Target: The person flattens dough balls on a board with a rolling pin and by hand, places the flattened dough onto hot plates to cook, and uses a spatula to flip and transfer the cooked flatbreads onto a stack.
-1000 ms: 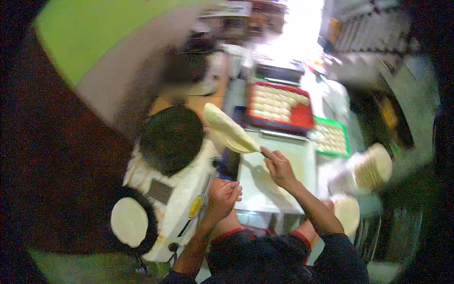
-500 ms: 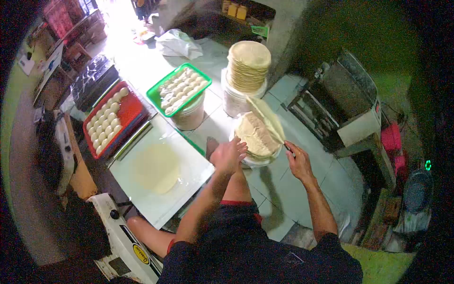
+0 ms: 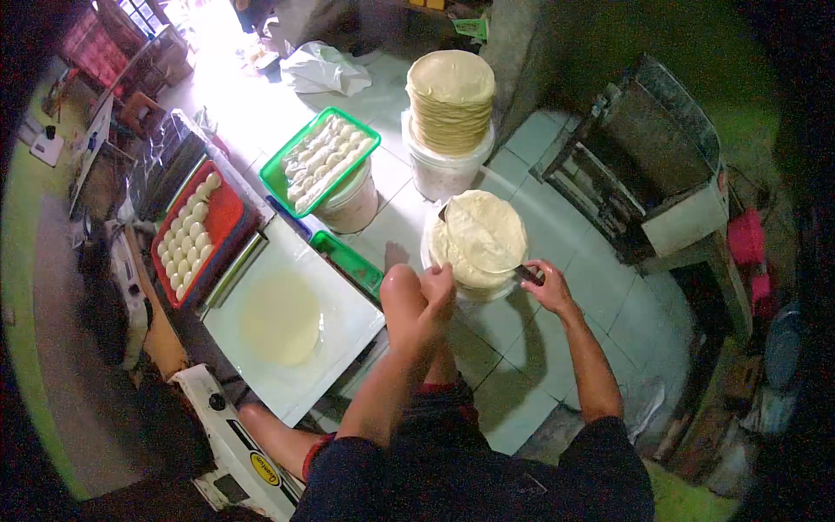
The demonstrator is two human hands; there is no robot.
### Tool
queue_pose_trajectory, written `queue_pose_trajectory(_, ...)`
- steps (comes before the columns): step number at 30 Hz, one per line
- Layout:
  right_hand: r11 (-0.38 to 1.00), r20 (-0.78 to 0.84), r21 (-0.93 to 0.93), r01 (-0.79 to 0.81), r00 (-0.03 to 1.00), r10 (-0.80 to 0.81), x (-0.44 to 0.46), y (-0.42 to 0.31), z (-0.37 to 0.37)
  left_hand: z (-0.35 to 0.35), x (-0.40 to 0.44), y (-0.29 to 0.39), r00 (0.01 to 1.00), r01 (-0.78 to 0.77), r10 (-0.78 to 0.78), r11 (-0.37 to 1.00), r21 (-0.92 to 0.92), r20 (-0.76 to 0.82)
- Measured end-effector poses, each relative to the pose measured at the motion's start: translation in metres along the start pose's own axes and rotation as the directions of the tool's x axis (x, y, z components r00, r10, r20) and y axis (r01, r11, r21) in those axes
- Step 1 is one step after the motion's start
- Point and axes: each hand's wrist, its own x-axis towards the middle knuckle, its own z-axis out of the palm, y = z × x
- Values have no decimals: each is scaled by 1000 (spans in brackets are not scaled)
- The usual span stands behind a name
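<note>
My right hand (image 3: 550,289) grips the dark handle of a spatula (image 3: 528,275), whose blade lies at a pile of thin flatbreads (image 3: 480,235) on a white bucket. The top flatbread lies over the pile, slightly folded at its edge. My left hand (image 3: 437,291) is closed near the pile's lower left edge, beside my knee; what it holds, if anything, is too small to make out. On the white board (image 3: 341,348) at the left lies a thin round dough sheet (image 3: 281,319).
A taller flatbread stack (image 3: 450,103) stands on another bucket behind. Dough balls fill a green tray (image 3: 320,161) and a red tray (image 3: 228,211). A white stove (image 3: 228,426) is at lower left, a metal appliance (image 3: 644,165) at right.
The view has turned from the stove toward the buckets. The flatbread hanging from the spatula has come down onto the pile. My left hand has closed.
</note>
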Motion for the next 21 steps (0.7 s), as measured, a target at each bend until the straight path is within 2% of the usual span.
queue_pose_trajectory(2, 988, -72, -127, 86, 993, -96, 8, 22, -2, 1, -5, 1, 999, -36, 36, 999, 40, 20)
queue_pose_trajectory(3, 982, -111, -113, 151, 980, -163, 10, 25, -2, 1, -9, 4, 997, -75, 72, 994, 80, 33)
queue_pose_trajectory(4, 992, -108, -67, 107, 988, -114, 11, 30, 2, -2, -14, 10, 993, -114, 109, 986, 119, 47)
queue_pose_trajectory(5, 998, -105, -21, 63, 992, -65, 13, 34, 6, 8, -30, 16, 931, -326, 358, 901, 284, -66)
queue_pose_trajectory(6, 1000, -97, 25, 19, 995, -16, 12, 36, 7, 14, -41, 14, 794, -481, 593, 747, 459, -132)
queue_pose_trajectory(7, 991, -75, 96, -97, 992, 104, 10, 34, 9, 20, -38, -10, 724, -610, 678, 546, 574, 125)
queue_pose_trajectory(8, 964, -43, 163, -210, 975, 220, 8, 29, 12, 32, -24, -48, 621, -723, 685, 311, 617, 381)
queue_pose_trajectory(9, 921, -7, 224, -318, 945, 328, 6, 24, 13, 38, -16, -68, 493, -808, 615, 63, 585, 615)
queue_pose_trajectory(12, 997, -311, 26, -70, 947, 75, 1, 42, 45, 2, -48, -26, 584, -807, 524, 286, 517, 620)
queue_pose_trajectory(13, 999, -386, 26, -39, 921, 46, -2, 42, 58, -10, -56, -17, 559, -804, 619, 240, 545, 552)
queue_pose_trajectory(15, 987, -304, 101, -128, 940, 153, -10, 0, 66, -67, -86, 32, 603, -777, 631, 330, 535, 488)
queue_pose_trajectory(16, 977, -278, 154, -149, 942, 188, -13, -10, 74, -87, -78, 29, 589, -793, 685, 386, 471, 430)
queue_pose_trajectory(17, 968, -222, 119, -223, 944, 245, -12, -15, 76, -106, -70, 25, 570, -811, 734, 429, 398, 370)
queue_pose_trajectory(19, 991, -425, -15, -135, 898, 116, -13, -10, 90, -156, -57, 3, 654, -752, 725, 590, 294, 216)
queue_pose_trajectory(20, 992, -512, -89, -94, 859, 36, -11, -8, 96, -195, -72, -7, 775, -626, 613, 709, 324, 157)
queue_pose_trajectory(21, 994, -520, -89, -68, 854, 12, -12, -14, 92, -230, -73, -32, 804, -585, 579, 728, 357, 136)
